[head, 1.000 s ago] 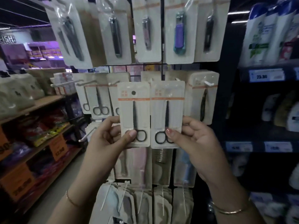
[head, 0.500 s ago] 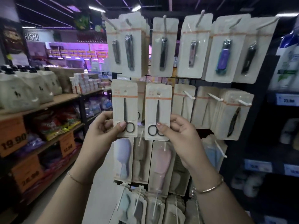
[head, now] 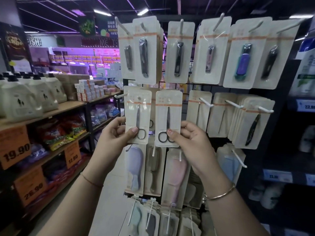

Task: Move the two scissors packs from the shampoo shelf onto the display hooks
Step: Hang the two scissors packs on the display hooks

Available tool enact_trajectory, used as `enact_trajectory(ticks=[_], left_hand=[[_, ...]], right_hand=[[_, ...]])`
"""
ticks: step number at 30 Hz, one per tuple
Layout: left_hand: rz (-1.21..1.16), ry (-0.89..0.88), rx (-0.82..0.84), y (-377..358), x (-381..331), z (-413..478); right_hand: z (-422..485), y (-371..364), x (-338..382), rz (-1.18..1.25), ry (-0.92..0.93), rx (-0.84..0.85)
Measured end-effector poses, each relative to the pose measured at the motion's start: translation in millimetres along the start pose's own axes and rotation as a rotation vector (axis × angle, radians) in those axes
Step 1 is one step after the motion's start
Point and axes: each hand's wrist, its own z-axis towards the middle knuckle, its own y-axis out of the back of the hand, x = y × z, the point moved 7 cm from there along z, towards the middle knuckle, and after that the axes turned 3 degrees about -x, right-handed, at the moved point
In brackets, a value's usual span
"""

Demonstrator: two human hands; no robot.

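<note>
Two cream cards, each with small black scissors under a clear blister, are held upright in front of the hook display. My left hand (head: 117, 133) grips the left scissors pack (head: 139, 109) at its lower edge, thumb on the front. My right hand (head: 190, 142) holds the right scissors pack (head: 167, 114) the same way. A white display hook (head: 119, 95) sticks out just left of the left pack's top. The shampoo shelf (head: 300, 104) stands dark at the far right.
Nail clipper cards (head: 179, 51) hang in the top row, tweezer-like tool cards (head: 254, 121) to the right, brush cards (head: 135, 169) below. Jugs (head: 22, 101) and price signs (head: 15, 149) fill the wooden shelves on the left. An aisle floor (head: 109, 193) runs between.
Both packs have drifted left across the display, and the view has risen and turned left. The left pack's top now sits beside a white hook in the middle row.
</note>
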Motion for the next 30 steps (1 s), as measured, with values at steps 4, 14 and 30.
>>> enact_trajectory(ticks=[4,14,30], left_hand=[[0.018,0.039,0.000,1,8,6],[0.065,0.096,-0.009,-5,20,29],[0.104,0.168,-0.004,-11,29,40]], right_hand=[[1,6,-6,0.006,0.001,-0.019],[25,6,-11,-0.058,-0.051,-0.071],[35,0,-17,-0.040,-0.090,-0.077]])
